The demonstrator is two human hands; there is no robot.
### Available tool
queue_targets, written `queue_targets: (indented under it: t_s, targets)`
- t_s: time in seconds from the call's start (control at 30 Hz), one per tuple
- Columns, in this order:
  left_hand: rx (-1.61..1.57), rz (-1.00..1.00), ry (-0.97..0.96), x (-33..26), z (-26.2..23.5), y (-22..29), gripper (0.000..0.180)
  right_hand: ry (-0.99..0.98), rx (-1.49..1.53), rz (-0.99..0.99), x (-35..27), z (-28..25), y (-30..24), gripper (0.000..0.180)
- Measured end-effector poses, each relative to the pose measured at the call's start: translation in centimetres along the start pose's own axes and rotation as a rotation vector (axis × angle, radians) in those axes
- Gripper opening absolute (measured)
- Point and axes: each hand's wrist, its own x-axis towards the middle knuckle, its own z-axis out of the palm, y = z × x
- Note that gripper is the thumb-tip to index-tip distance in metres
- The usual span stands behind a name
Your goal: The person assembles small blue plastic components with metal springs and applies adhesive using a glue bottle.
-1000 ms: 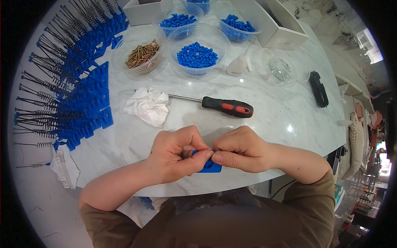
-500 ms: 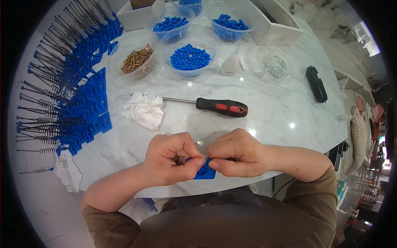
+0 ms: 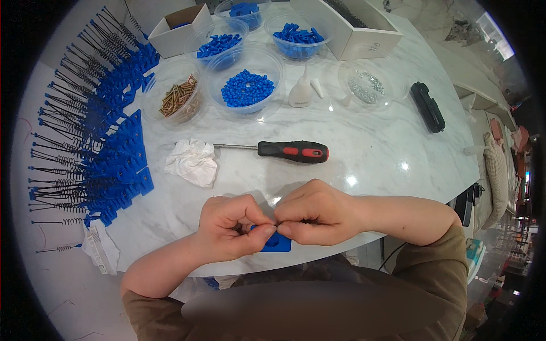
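Observation:
A flat blue plastic piece point(image 3: 277, 245) with a round recess sits at the table's front edge, partly covered by my fingers. My left hand point(image 3: 238, 226) is closed in a pinch on it, thumb and forefinger at its upper left. Close against that, my right hand point(image 3: 316, 213) is pinched too, its fingertips meeting the left ones at the piece's upper edge. Whatever lies between the right fingertips is hidden. Beyond my hands lies a screwdriver point(image 3: 293, 152) with a black and red handle, its tip end by a crumpled white tissue point(image 3: 193, 163).
Tubs of blue beads point(image 3: 247, 89), brass-coloured screws point(image 3: 178, 96), blue parts point(image 3: 298, 41) and small metal pieces point(image 3: 367, 87) stand at the back. A small white bottle point(image 3: 300, 91) is between them. Blue pieces with springs point(image 3: 122, 150) line the left edge. A black tool point(image 3: 427, 107) lies right.
The whole view has shifted slightly, so the table things sit a little further left. Both hands keep their pinch together on the blue piece, with the right fingertips now closer to the left.

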Motion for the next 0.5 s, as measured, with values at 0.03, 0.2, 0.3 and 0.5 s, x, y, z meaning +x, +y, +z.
queue_targets:
  t_s: [0.03,0.2,0.3,0.5]
  targets:
    - [-0.057,-0.084,0.035,-0.15,0.12,0.16,0.01,0.001,0.0,0.0,0.02,-0.01,-0.01,0.023]
    - [0.028,-0.037,0.058,-0.24,-0.09,-0.47,0.01,0.033,-0.057,0.043,0.17,-0.13,-0.21,0.022]
    - [0.008,-0.073,0.09,0.0,0.13,-0.22,0.009,0.081,-0.058,0.032,0.14,0.03,0.03,0.014]
    - [-0.014,-0.13,0.103,-0.09,0.31,-0.03,0.007,0.145,-0.056,0.072,0.14,0.28,-0.13,0.014]
